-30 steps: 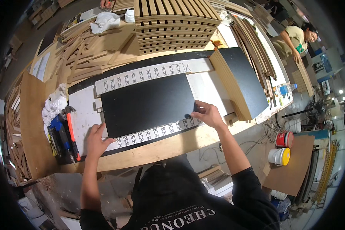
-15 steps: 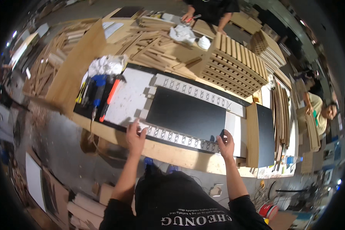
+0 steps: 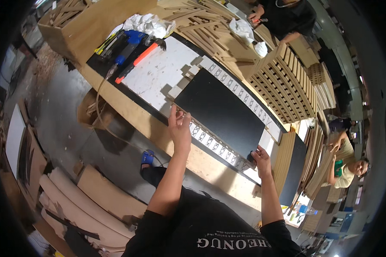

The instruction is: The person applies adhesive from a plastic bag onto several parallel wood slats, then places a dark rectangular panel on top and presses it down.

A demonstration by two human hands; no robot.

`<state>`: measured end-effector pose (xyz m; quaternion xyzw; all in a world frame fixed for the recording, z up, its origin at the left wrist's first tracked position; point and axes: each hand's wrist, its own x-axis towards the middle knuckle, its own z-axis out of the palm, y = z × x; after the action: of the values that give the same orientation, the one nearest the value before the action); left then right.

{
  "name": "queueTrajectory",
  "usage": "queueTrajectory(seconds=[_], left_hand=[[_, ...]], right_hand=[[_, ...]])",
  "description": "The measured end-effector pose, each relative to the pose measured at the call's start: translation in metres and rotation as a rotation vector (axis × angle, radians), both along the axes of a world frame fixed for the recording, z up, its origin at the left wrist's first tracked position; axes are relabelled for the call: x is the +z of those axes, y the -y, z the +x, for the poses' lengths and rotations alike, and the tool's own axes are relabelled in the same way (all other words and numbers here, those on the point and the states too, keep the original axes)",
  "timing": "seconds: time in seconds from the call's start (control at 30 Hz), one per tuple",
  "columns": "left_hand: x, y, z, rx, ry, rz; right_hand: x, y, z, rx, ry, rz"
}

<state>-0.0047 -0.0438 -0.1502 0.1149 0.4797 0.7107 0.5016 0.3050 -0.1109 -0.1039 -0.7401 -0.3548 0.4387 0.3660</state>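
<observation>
Black panel (image 3: 221, 112) sits mid-frame on the workbench (image 3: 128, 115), where it was a second ago; left hand (image 3: 179, 125) and right hand (image 3: 260, 156) still pinch its near edge, so positioning continues.

Black rectangular panel (image 3: 221, 113), matte, lies flat on the counter (image 3: 158, 128), long axis running diagonally. White strip with cut-out lattice pattern (image 3: 214, 143) lies flat touching its near long edge; a matching white patterned strip (image 3: 240, 92) runs along its far edge.
</observation>
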Motion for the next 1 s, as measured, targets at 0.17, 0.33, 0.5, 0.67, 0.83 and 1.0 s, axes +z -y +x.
queueTrajectory(seconds=[0.17, 0.33, 0.5, 0.67, 0.83, 1.0], left_hand=[[0.020, -0.009, -0.006, 0.046, 0.255, -0.046], [0.028, -0.007, -0.013, -0.059, 0.143, -0.092], [-0.020, -0.007, -0.072, -0.270, -0.683, -0.102], [0.017, -0.040, -0.112, -0.376, -1.453, 0.315], [0.031, -0.068, -0.118, -0.782, -1.696, 0.308], [0.020, -0.078, -0.135, -0.697, -1.847, 0.463]], right_hand=[[-0.006, 0.004, 0.016, 0.098, 0.026, -0.028], [-0.002, -0.007, 0.015, 0.061, -0.014, -0.021], [0.002, -0.003, -0.018, 0.042, 0.231, 0.088], [0.020, -0.022, -0.120, 0.472, 0.755, 0.730], [0.009, -0.072, -0.211, 0.681, 0.803, 0.619], [-0.024, -0.092, -0.234, 0.679, 1.090, 0.608]])
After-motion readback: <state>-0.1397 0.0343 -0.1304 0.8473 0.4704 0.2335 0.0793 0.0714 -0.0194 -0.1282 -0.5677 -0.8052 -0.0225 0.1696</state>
